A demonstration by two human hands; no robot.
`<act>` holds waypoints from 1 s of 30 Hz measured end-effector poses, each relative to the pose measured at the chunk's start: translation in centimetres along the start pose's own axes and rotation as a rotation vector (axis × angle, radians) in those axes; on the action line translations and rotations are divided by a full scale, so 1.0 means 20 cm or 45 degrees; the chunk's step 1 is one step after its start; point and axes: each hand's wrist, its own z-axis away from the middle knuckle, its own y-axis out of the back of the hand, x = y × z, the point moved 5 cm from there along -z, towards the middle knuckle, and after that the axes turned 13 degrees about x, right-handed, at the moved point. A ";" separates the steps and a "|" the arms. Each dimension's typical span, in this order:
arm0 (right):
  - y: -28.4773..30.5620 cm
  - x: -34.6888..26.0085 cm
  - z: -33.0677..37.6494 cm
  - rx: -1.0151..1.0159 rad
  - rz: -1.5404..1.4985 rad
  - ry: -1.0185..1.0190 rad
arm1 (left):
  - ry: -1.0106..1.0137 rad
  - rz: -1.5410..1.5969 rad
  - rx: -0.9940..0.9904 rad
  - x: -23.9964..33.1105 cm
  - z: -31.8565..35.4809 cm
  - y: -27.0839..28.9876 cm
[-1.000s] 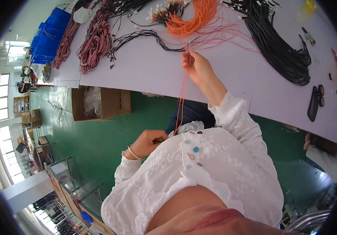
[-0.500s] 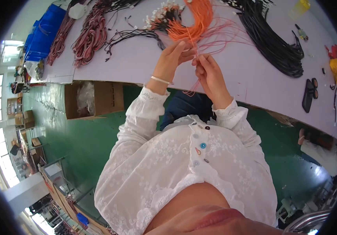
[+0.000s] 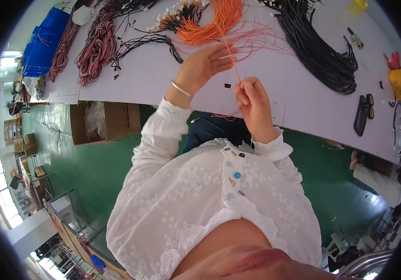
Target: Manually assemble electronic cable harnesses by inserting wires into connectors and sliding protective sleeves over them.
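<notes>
My right hand (image 3: 256, 105) is closed, thumb and finger pinching a thin orange wire (image 3: 236, 67). That wire runs taut from the orange wire bundle (image 3: 219, 22) on the table. My left hand (image 3: 202, 67) has its fingers stretched out, their tips beside the wire; whether they touch it I cannot tell. Between the hands and the table edge shows a small black piece (image 3: 227, 86). Loose pink wires (image 3: 261, 41) spread over the table beyond my hands. More thin pinkish wires (image 3: 226, 115) hang under my right hand at the table edge, with a small pale tip.
Black cables (image 3: 314, 51) lie bundled at right, near black-handled scissors (image 3: 362, 114) and a yellow packet (image 3: 400, 83). Red-and-black wire bundles (image 3: 97, 53) and blue bins (image 3: 46, 42) are at left. A cardboard box (image 3: 123, 122) stands below the table edge.
My hands have moved apart: the right came toward me along the orange wire, while the left fingers straightened. The whole view has shifted slightly. The small black piece now shows between them.
</notes>
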 end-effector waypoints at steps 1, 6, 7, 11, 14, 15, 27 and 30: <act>0.00 0.01 0.04 0.007 0.013 -0.016 | 0.018 -0.001 -0.002 -0.02 0.04 -0.03; 0.08 0.04 0.15 0.061 0.028 -0.032 | -0.144 0.012 0.020 -0.04 0.16 -0.14; 0.09 0.03 0.17 0.086 0.050 -0.008 | -0.135 0.013 0.013 -0.06 0.16 -0.15; 0.13 0.01 0.23 0.036 0.097 -0.023 | -0.254 -0.068 0.050 -0.07 0.19 -0.19; 0.09 -0.12 0.24 0.204 0.444 0.450 | -0.415 -0.306 0.112 -0.06 0.26 -0.25; 0.08 -0.18 0.23 0.211 0.445 0.447 | -0.538 -0.480 0.126 -0.06 0.30 -0.27; -0.04 -0.35 0.12 0.381 0.526 0.785 | -1.271 -1.251 0.270 -0.07 0.50 -0.44; -0.03 -0.32 0.11 0.387 0.532 0.767 | -1.337 -1.315 0.309 -0.09 0.50 -0.44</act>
